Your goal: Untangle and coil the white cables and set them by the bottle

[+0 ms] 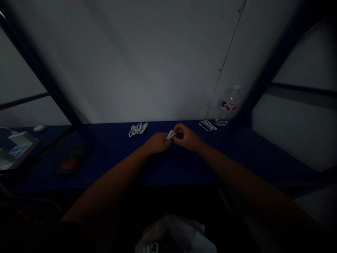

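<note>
In the dim head view, a folded white cable (170, 134) is held between my hands over the blue shelf (163, 172). My left hand (157, 142) is closed around one end of the bundle. My right hand (185, 136) has its thumb and fingers curled together at the bundle's other end, pinching it. To the left of my hands lies a loosely tangled white cable (138, 129). A second folded white cable (208, 125) rests to the right, near the wall.
A clear plastic bottle (228, 107) stands at the back right against the wall. On the far left sit a power strip (19, 151) with plugs and a small white rounded object (39, 128). A blurred dark and red item (70, 163) lies on the left of the shelf.
</note>
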The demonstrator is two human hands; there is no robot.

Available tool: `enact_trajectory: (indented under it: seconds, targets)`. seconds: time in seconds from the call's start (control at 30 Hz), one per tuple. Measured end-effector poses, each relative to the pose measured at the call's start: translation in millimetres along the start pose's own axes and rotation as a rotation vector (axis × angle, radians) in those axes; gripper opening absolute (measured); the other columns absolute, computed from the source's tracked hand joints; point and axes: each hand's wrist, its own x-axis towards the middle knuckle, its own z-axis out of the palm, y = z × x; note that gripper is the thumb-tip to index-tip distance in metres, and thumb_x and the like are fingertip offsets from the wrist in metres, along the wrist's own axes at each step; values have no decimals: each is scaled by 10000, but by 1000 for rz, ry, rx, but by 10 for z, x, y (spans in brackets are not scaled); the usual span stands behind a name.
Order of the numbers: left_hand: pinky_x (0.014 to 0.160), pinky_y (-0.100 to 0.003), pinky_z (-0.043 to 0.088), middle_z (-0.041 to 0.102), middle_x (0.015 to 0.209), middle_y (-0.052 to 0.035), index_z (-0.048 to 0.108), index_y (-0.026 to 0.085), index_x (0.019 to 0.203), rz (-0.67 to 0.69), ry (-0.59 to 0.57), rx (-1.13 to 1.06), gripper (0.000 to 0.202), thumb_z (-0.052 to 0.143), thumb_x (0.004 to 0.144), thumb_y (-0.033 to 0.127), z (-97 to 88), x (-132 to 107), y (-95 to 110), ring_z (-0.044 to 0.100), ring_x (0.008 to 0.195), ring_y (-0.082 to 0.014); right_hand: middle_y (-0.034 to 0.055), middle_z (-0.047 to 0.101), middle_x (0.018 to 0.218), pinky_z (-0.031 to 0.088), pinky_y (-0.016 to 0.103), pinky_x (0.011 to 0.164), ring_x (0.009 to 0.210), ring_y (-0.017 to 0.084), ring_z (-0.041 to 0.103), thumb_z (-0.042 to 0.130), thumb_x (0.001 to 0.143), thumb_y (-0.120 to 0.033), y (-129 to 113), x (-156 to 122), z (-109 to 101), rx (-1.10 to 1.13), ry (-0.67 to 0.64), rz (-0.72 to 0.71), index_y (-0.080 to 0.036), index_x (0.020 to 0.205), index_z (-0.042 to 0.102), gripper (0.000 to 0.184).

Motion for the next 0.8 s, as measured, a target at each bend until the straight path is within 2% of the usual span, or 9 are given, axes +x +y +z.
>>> enact_trajectory:
  seconds: [0.2, 0.43, 0.6, 0.8]
  targets:
    - [535, -229, 343, 594, 649, -29, 644, 141, 880, -105, -89, -178, 300, 470, 889, 386, -57, -11, 16, 531, 584, -148, 4, 622, 810, 481, 252, 611, 664, 133, 606, 609, 761, -242, -78, -32, -43, -77, -5, -44, -213, 977, 464, 262]
    - [472, -232, 336, 501, 564, 11, 601, 145, 904, -195, -221, -558, 461, 390, 910, 555, -85, -6, -36, 443, 467, -112, 18, 651, 786, 498, 270, 652, 667, 141, 619, 597, 766, -179, -173, -45, -82, -210, -5, -136, -199, 929, 519, 182]
    - [455, -241, 324, 478, 528, 11, 570, 159, 846, -238, -196, -674, 471, 375, 915, 582, -71, 11, -47, 416, 447, -114, 48, 659, 879, 504, 300, 728, 756, 159, 621, 555, 811, -163, -197, -34, -83, -292, 1, -261, -192, 955, 595, 153]
    - [452, -242, 309, 450, 525, 17, 560, 163, 826, -322, -175, -842, 430, 483, 870, 583, -44, 26, -107, 397, 446, -113, 67, 638, 952, 494, 351, 823, 886, 197, 602, 567, 822, -176, -203, -36, -102, -374, -61, -350, -199, 1113, 608, 296]
